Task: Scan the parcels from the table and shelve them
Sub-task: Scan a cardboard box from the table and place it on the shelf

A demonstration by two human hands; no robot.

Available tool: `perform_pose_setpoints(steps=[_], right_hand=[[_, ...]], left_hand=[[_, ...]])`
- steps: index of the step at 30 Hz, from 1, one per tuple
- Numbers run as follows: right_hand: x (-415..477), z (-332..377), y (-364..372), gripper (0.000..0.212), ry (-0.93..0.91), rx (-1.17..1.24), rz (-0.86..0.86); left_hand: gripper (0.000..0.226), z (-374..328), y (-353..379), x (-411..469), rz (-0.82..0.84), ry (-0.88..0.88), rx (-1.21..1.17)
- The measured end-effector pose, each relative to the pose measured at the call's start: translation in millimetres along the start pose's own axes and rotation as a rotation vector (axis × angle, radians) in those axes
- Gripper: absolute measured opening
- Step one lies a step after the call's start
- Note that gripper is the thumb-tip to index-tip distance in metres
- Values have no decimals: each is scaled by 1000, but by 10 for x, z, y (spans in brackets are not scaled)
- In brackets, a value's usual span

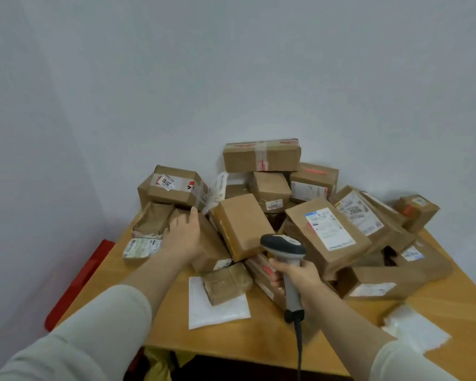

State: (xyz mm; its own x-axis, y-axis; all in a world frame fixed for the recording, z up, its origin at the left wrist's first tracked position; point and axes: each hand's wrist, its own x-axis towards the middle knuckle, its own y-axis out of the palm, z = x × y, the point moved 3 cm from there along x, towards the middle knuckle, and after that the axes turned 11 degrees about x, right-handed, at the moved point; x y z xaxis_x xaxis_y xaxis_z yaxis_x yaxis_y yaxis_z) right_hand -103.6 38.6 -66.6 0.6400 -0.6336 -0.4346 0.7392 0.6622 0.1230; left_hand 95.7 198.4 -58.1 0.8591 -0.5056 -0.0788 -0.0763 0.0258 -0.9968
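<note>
Head view of the scanning step, before any parcel is lifted. A heap of brown cardboard parcels covers the far half of the wooden table, piled against the pale wall, most with white shipping labels facing various ways. The left hand reaches to the left side of the heap with its fingers stretched out and uncurled, laid over the top of a flat brown parcel; it appears to touch the parcel but does not clasp it. Just beyond its fingertips sits a box with a "2010" label. The right hand is clenched round the grip of a grey barcode scanner, whose head points toward the middle of the heap and whose cable hangs over the near table edge. At the near side a small taped parcel lies on a white padded envelope; a white plastic bag lies at the near right, and a red object stands beside the table on the left. No shelf is in view. Judgement: one parcel is being chosen. The next move probably calls for closing the left fingers on it, turning its label up, and aiming the scanner at the barcode without toppling the neighbouring boxes.
</note>
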Motion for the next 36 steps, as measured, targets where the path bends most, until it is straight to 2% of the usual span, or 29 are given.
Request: perform_pose_setpoints(steps=[4, 8, 12, 15, 20, 25, 31, 36], right_hand=[[660, 377, 809, 26, 0, -38, 77], [1086, 778, 1368, 13, -73, -57, 114], [1478, 938, 1711, 15, -51, -42, 106], [1753, 995, 1908, 18, -23, 19, 72], [1965, 963, 2052, 17, 43, 103, 42], [1966, 796, 1944, 25, 104, 97, 45], [1768, 758, 1766, 13, 103, 164, 29], [1398, 700, 1684, 14, 78, 189, 101]], left_hand=[[88, 407, -66, 963, -33, -15, 134], [95, 537, -179, 1589, -15, 61, 240], [104, 609, -167, 2036, 7, 127, 260], [114, 629, -110, 2238, 30, 173, 365], [113, 628, 1, 2425, 21, 238, 518], [129, 595, 108, 2420, -173, 302, 518], [144, 733, -17, 2087, -533, 315, 371], [132, 722, -235, 1441, -652, 304, 309]])
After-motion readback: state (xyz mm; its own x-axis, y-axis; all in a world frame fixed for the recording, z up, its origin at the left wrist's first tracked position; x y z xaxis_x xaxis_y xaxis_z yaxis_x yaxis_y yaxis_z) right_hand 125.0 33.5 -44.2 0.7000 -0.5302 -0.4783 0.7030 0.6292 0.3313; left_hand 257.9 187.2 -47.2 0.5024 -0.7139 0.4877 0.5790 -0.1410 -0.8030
